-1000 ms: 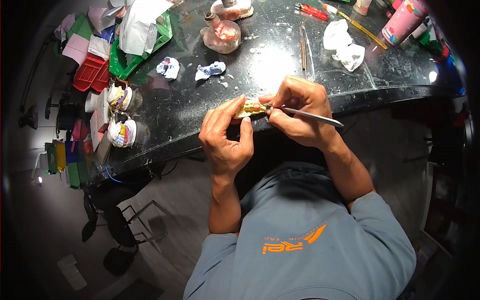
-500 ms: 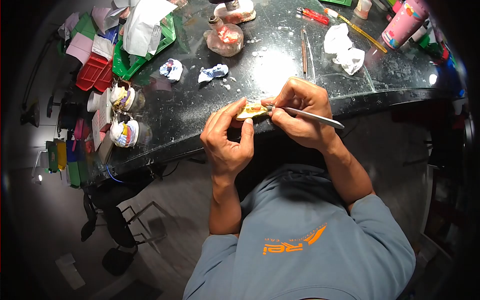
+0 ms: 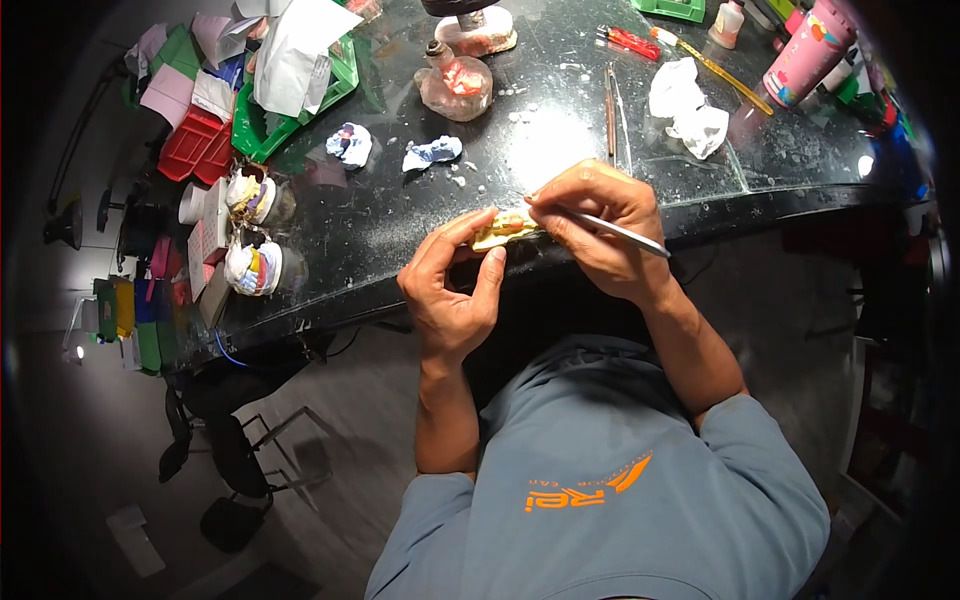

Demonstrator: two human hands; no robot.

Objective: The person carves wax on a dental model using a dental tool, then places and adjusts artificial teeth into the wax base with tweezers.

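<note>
Between the thumb and fingers of my left hand [image 3: 455, 285] is a small yellow dental cast [image 3: 492, 234], held just over the table's front edge. My right hand [image 3: 603, 228] grips a slim silver-handled carving tool [image 3: 632, 238] like a pen. Its handle points back to the right, while its working tip is hidden by my fingers at the cast's right end. Both hands meet at the cast. Beyond them on the table lie a lump of bluish-white putty [image 3: 433, 152] and a rounder putty piece [image 3: 349, 145].
Dental models [image 3: 253, 265] stand at the left, near a green tray [image 3: 345, 75] of papers and red trays [image 3: 197, 145]. A glass burner [image 3: 457, 88] is at the back. Crumpled tissue [image 3: 690, 105], brushes [image 3: 722, 68] and a pink tumbler [image 3: 812, 50] sit to the right.
My right hand has closed in over the cast's right end, and the tool's handle has shifted slightly left. The left hand keeps its hold; the whole view has shifted slightly.
</note>
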